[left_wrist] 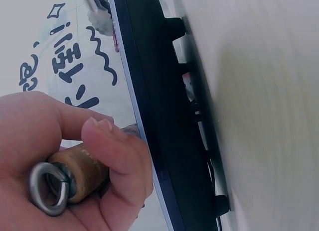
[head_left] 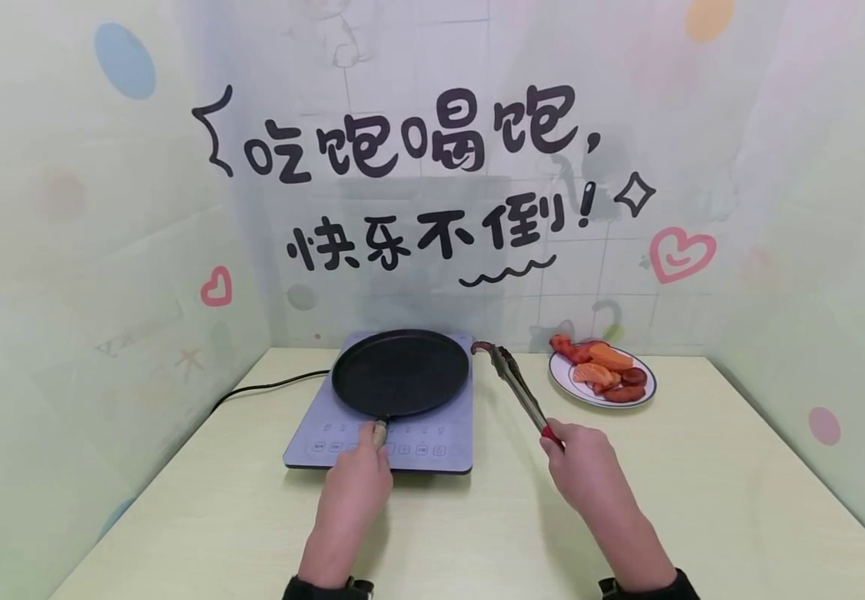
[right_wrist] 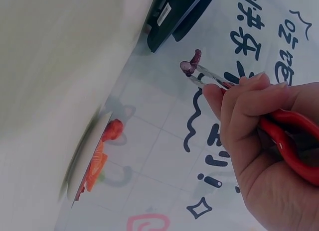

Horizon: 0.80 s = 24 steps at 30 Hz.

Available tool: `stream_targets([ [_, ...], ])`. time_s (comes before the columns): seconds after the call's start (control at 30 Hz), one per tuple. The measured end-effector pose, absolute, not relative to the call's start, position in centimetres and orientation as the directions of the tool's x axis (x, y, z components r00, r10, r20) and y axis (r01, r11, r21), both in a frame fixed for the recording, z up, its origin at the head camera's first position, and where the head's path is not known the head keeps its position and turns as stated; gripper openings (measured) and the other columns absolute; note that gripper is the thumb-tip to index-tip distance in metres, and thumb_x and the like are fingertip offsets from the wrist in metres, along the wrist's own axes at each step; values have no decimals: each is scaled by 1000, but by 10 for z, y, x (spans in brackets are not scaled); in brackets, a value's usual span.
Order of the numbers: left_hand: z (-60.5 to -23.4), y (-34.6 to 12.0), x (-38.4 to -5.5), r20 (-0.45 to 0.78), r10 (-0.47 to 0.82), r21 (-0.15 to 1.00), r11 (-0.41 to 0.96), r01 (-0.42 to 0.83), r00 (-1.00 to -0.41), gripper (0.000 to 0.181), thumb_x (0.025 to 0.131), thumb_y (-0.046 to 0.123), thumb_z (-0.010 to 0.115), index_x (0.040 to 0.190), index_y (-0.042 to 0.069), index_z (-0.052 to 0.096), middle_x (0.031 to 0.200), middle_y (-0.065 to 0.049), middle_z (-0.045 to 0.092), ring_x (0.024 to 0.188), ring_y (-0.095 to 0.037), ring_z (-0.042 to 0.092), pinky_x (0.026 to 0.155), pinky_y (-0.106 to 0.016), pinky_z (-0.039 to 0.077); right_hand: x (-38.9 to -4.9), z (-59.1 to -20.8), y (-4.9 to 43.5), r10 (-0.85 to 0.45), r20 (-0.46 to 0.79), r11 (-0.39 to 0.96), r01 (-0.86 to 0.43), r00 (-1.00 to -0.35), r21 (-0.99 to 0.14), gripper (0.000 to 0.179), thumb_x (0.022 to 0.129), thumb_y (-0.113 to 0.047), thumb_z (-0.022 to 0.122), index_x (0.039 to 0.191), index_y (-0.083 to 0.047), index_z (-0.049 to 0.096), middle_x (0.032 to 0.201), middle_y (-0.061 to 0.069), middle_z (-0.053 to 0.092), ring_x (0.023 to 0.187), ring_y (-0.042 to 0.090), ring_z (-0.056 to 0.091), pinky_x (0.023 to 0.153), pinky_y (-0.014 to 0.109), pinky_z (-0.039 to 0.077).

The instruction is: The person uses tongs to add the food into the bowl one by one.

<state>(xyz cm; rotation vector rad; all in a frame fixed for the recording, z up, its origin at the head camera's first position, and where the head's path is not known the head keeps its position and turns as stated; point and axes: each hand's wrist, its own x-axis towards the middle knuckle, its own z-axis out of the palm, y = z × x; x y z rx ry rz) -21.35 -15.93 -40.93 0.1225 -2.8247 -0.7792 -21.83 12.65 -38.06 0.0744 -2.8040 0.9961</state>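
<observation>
One small dark piece of food (head_left: 482, 347) sits pinched in the tongs' tips (head_left: 517, 388), centre of the head frame, just off the right rim of the black pan (head_left: 400, 372). Right hand (head_left: 585, 467) is clenched round the red tong handles; left hand (head_left: 358, 481) grips the pan handle (head_left: 381, 430). Pan is bare — nothing in it yet, so I'd judge the cooking barely begun: everything else is on the plate (head_left: 603, 376), centre right, still to go. Pan rests on the grey cooktop (head_left: 380, 421).

Left wrist view adds the handle's wood grip and steel hanging ring (left_wrist: 48, 187) — invisible from the head. Right wrist view shows the piece (right_wrist: 191, 63) curled between the tips.
</observation>
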Motion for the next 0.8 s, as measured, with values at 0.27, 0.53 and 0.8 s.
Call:
stream_targets([
  [0.27,-410,-159,-214,181,-137,516,856,-24,-974,51,109,15,55,154,-4,43,102,-38,72,80,-45,72,61,-52,53,-217,-382,110,-20,181,758,-133,-983,-639,37,102,-8,70,136,7,68,113,18,79,88,23,65,66,30,51],
  [0.53,-410,-159,-214,198,-128,515,857,-8,-972,50,108,15,56,152,-5,45,98,-36,72,74,-41,71,58,-49,51,-216,-384,96,-51,183,757,-157,-982,-635,35,102,-9,70,134,6,70,109,14,79,85,20,64,66,30,51],
  [0.8,-409,-159,-213,197,-127,513,859,-9,-972,50,108,15,55,153,-5,44,97,-35,72,73,-39,70,57,-48,50,-217,-390,83,-87,206,767,-198,-975,-610,26,102,-8,71,125,3,75,95,8,76,77,18,58,63,28,47],
])
